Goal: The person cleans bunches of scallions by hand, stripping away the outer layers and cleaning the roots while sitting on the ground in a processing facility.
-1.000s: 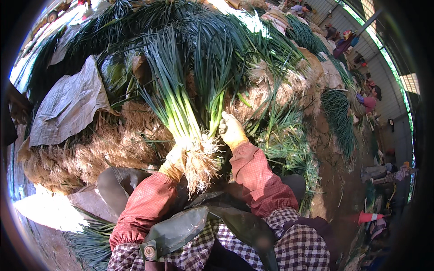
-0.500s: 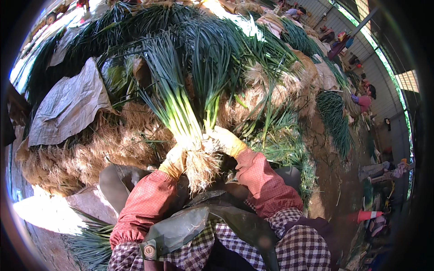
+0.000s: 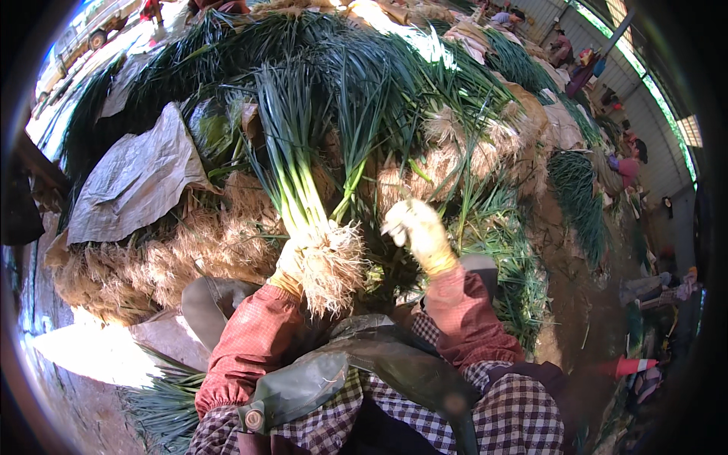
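Note:
A bunch of spring onions (image 3: 307, 189) stands before me, roots toward me and dark green leaves pointing away. My left hand (image 3: 290, 267), in a yellow glove, is closed round its white stem end from the left. The pale, tangled roots (image 3: 334, 269) partly hide its fingers. To the right, apart from the bunch, my right hand (image 3: 418, 233) is raised in a soiled yellow glove. Its fingers are curled, and anything in them is hidden. Stems with yellow-green bases (image 3: 350, 186) lean just right of the bunch.
A long heap of spring onions (image 3: 227, 38) lies ahead, its roots (image 3: 182, 258) facing me. A pale woven sack (image 3: 140, 178) covers part of it. Loose leaves (image 3: 504, 262) pile up at right. Farther right are a person in pink (image 3: 628, 168) and a red-and-white cone (image 3: 635, 367).
My right hand has let go of the bunch's root end and moved right, away from it. My left hand keeps its hold, and the bunch has tilted slightly. The view has shifted a little.

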`<act>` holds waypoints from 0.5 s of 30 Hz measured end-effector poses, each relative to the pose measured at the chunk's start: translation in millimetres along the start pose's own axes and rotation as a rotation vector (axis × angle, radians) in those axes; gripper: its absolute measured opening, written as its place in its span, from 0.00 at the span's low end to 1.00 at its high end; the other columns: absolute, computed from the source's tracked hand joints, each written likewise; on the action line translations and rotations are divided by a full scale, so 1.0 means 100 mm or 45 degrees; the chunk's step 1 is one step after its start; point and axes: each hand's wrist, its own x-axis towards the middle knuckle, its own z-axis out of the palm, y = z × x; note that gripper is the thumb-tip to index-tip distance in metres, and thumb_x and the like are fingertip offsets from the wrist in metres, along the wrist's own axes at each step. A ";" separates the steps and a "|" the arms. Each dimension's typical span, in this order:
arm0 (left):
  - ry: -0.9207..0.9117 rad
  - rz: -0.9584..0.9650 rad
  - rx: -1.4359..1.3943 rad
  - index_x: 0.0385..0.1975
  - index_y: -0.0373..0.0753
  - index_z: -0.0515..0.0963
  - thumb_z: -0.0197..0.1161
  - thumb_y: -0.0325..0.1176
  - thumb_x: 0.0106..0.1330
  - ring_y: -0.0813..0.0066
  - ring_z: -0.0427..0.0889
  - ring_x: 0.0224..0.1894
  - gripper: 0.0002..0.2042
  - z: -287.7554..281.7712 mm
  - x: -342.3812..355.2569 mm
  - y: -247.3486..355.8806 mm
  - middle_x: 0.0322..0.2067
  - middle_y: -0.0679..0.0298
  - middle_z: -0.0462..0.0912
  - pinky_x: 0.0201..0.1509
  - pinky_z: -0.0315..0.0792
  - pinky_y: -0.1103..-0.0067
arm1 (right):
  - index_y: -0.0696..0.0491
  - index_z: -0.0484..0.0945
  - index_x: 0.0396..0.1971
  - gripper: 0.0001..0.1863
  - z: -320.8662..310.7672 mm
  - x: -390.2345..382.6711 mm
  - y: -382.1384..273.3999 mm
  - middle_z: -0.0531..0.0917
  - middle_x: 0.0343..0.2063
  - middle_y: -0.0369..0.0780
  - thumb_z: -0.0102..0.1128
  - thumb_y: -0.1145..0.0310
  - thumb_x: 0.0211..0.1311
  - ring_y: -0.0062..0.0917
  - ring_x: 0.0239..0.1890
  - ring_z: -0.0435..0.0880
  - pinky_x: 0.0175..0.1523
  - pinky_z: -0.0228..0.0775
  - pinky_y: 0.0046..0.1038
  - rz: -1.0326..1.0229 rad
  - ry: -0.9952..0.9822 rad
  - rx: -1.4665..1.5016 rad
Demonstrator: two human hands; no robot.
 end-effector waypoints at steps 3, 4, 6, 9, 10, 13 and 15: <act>-0.151 0.004 0.381 0.48 0.28 0.65 0.54 0.27 0.49 0.62 0.73 0.44 0.23 0.47 -0.16 -0.23 0.42 0.53 0.74 0.52 0.67 0.72 | 0.62 0.63 0.50 0.27 -0.79 0.08 0.14 0.73 0.45 0.49 0.57 0.62 0.55 0.29 0.43 0.76 0.45 0.68 0.26 0.086 0.694 -1.432; -0.148 0.018 0.390 0.48 0.28 0.65 0.54 0.27 0.49 0.62 0.73 0.44 0.23 0.48 -0.19 -0.23 0.42 0.53 0.74 0.52 0.67 0.72 | 0.62 0.62 0.51 0.30 -0.68 0.13 0.19 0.71 0.48 0.49 0.59 0.59 0.53 0.29 0.46 0.73 0.48 0.66 0.25 0.127 0.613 -1.110; -0.256 -0.033 0.376 0.48 0.27 0.66 0.54 0.25 0.48 0.62 0.74 0.44 0.23 0.46 -0.26 -0.28 0.42 0.53 0.74 0.52 0.67 0.72 | 0.61 0.61 0.53 0.30 -0.27 0.23 0.34 0.68 0.52 0.46 0.58 0.60 0.54 0.26 0.49 0.70 0.52 0.62 0.23 0.240 0.217 -0.245; -0.027 -0.039 0.533 0.47 0.25 0.66 0.53 0.24 0.47 0.63 0.74 0.42 0.23 0.52 -0.39 -0.44 0.40 0.53 0.75 0.51 0.68 0.72 | 0.59 0.71 0.40 0.11 0.06 0.38 0.71 0.77 0.32 0.36 0.54 0.74 0.57 0.18 0.36 0.74 0.40 0.66 0.16 0.165 -0.251 0.172; 0.108 -0.046 0.556 0.47 0.24 0.66 0.52 0.22 0.47 0.63 0.75 0.41 0.23 0.46 -0.46 -0.40 0.38 0.53 0.76 0.50 0.69 0.74 | 0.59 0.72 0.38 0.09 0.15 0.37 0.74 0.77 0.30 0.36 0.54 0.74 0.56 0.17 0.32 0.74 0.37 0.66 0.16 0.167 -0.213 0.109; 0.188 -0.104 0.519 0.44 0.24 0.67 0.52 0.21 0.47 0.64 0.75 0.38 0.20 0.36 -0.45 -0.40 0.35 0.53 0.76 0.47 0.70 0.76 | 0.57 0.74 0.29 0.05 0.33 0.17 0.50 0.77 0.22 0.35 0.56 0.70 0.55 0.17 0.23 0.75 0.28 0.67 0.19 0.357 -0.008 -0.443; 0.272 -0.056 0.532 0.41 0.26 0.69 0.52 0.21 0.47 0.66 0.76 0.34 0.17 0.19 -0.40 -0.38 0.32 0.56 0.76 0.42 0.72 0.77 | 0.57 0.75 0.29 0.07 0.25 0.09 0.79 0.78 0.23 0.36 0.57 0.69 0.54 0.17 0.24 0.76 0.29 0.68 0.19 -0.317 0.031 -1.109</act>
